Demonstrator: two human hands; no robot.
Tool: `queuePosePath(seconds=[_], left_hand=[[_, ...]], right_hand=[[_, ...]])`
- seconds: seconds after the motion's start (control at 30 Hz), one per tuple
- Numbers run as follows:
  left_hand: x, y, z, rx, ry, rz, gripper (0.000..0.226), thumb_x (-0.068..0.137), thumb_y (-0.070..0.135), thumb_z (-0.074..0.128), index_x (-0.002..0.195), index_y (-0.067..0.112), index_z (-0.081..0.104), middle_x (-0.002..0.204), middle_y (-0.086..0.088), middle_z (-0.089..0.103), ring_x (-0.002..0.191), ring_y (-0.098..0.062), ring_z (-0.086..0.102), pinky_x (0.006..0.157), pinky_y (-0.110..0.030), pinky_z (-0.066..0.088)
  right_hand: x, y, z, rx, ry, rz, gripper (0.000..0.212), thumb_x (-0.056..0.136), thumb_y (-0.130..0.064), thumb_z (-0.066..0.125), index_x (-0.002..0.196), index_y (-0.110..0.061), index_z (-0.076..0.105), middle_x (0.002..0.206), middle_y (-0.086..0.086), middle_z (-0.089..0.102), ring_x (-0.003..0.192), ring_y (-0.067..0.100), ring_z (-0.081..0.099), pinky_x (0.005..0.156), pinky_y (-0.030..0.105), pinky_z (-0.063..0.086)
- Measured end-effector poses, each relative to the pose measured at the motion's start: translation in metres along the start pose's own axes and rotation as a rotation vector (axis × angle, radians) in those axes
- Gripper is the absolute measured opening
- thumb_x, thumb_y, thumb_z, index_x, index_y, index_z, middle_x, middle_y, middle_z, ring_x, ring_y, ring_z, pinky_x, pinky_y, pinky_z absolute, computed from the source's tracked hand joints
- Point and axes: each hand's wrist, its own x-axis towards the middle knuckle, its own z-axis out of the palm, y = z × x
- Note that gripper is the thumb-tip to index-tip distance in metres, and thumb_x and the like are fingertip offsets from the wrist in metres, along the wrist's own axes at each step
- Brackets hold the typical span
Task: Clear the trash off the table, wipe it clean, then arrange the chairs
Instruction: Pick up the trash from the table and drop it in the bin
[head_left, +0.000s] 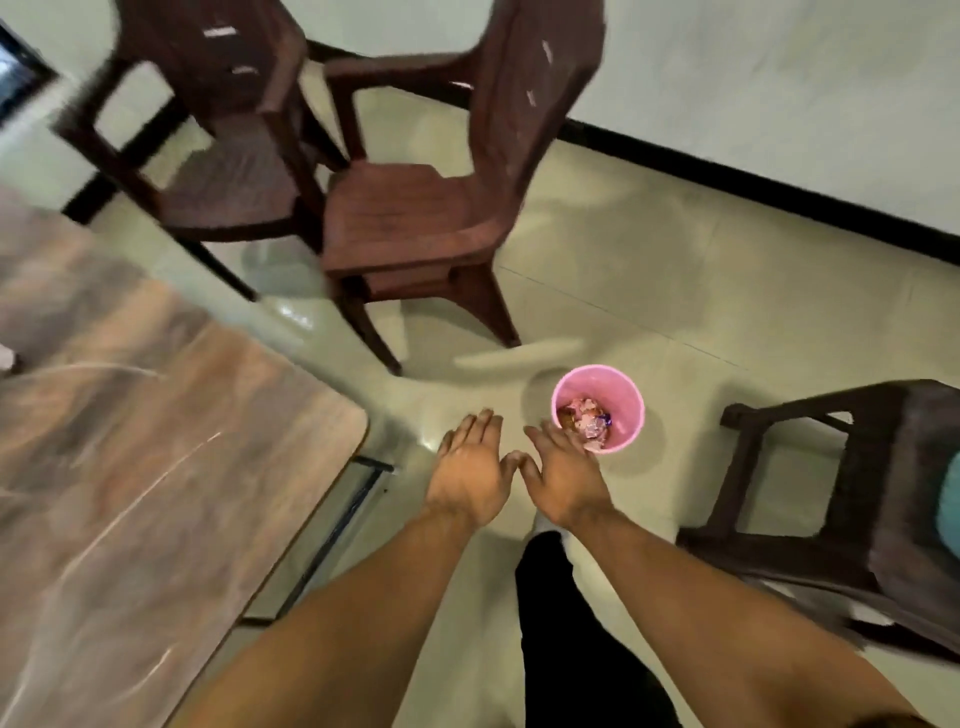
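Where the pale tiled floor (675, 291) fills most of the head view, the wood-grain desk (130, 467) occupies the left side, its rounded corner pointing toward the middle of the picture and its dark metal frame (337, 530) showing beneath the edge. A light wall (779, 78) with a black skirting (779, 197) runs across the top right.

Three chairs stand on the floor, all apart from the desk. The corner chair (228, 192) and the middle chair (410, 218), both brown, stand close together at the top, their arms nearly touching or overlapping; motion blur hides which. The dark chair (893, 519) stands at the right edge, with something teal (950, 499) on its seat, cut off by the frame.

A black trouser leg (571, 649) shows between the two bare forearms.

The pink bin (597, 384) stands upright on the floor between the middle chair and the dark chair.

Both hands are held out above the floor, palms down, side by side with the thumbs nearly meeting. The left hand (470, 467) is released, fingers straight, holding nothing. The right hand (563, 475) is likewise released and holds nothing; its fingertips overlap the bin's near rim in the picture, and contact cannot be told.

The trash (587, 421), crumpled pink and mixed wrappers, lies inside the bin.
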Motion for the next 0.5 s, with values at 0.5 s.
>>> queuePosePath(seconds=[0.5], left_hand=[[-0.457, -0.229, 0.003, -0.125, 0.408, -0.635, 0.066, 0.104, 0.049, 0.029, 0.158, 0.015, 0.018, 0.168, -0.007, 0.011, 0.155, -0.024, 0.009, 0.125, -0.044, 0.009]], right_hand=[[-0.258, -0.303, 0.16, -0.299, -0.142, -0.703, 0.057, 0.1, -0.043, 0.037, 0.153, -0.023, 0.032, 0.163, 0.004, 0.024, 0.148, 0.025, 0.022, 0.119, 0.041, 0.022]])
